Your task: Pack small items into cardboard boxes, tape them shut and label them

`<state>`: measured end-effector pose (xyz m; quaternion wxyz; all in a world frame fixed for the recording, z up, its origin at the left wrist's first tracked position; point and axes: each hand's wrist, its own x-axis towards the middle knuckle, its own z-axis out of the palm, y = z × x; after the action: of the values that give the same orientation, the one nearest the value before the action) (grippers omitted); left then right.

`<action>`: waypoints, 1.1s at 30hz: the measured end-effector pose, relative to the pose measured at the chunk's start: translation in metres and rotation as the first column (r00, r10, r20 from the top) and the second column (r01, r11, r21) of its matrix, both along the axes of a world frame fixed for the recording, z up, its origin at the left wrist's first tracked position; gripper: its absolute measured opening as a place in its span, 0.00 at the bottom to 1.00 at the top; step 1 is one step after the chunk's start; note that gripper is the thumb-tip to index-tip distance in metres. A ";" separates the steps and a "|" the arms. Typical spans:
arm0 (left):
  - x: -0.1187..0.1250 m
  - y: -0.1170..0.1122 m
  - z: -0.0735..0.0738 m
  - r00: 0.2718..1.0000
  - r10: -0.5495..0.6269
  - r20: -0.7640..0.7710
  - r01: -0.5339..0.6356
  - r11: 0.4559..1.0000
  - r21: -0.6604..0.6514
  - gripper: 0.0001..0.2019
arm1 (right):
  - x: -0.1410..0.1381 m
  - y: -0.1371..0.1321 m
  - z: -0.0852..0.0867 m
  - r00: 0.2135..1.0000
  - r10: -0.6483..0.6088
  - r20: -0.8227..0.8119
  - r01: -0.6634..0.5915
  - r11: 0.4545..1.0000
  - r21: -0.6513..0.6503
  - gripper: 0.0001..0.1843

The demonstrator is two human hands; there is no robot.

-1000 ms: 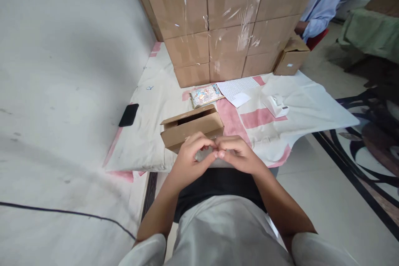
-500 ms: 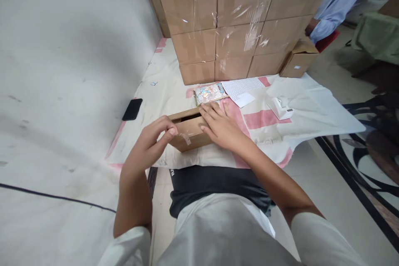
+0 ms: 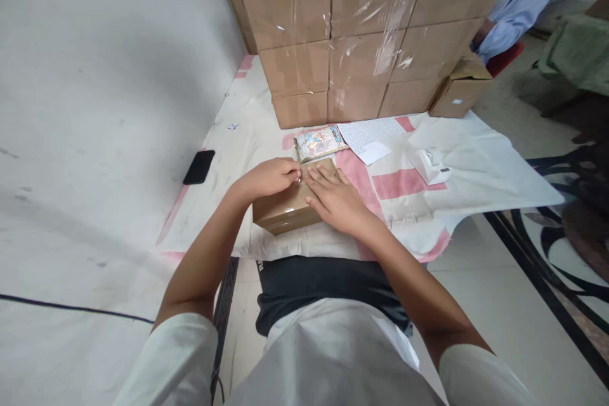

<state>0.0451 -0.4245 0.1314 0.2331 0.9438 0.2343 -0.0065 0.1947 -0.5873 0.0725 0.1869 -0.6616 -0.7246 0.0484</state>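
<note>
Fingers (image 3: pixel 318 186) atop, cardboard box (image 3: pixel 280 208) beneath

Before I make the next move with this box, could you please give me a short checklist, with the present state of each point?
1. Cardboard box rests on the cloth: ok.
2. Right hand lies spread on top of the box: ok.
3. Box top is shut: ok, no open gap shows where the hands leave it uncovered.
4. Left hand has a sure grip on something: cannot tell, its fingertips are bunched at the box top and the detail is too small.
5. Free room directly behind the box: not ok, the patterned packet lies close there.
6. Black phone is apart from the box: ok, it lies off to the left.
</note>
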 end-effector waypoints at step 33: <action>-0.042 -0.056 -0.056 0.993 0.107 -0.041 -0.074 0.877 0.474 0.41 | 0.224 0.089 -0.090 0.574 -0.788 -0.222 0.770 0.612 -0.181 0.30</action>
<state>0.0036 -0.4807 0.0749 -0.0114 0.9594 0.2803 0.0304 0.4191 -0.4979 -0.0175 0.2677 -0.9041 -0.3238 0.0776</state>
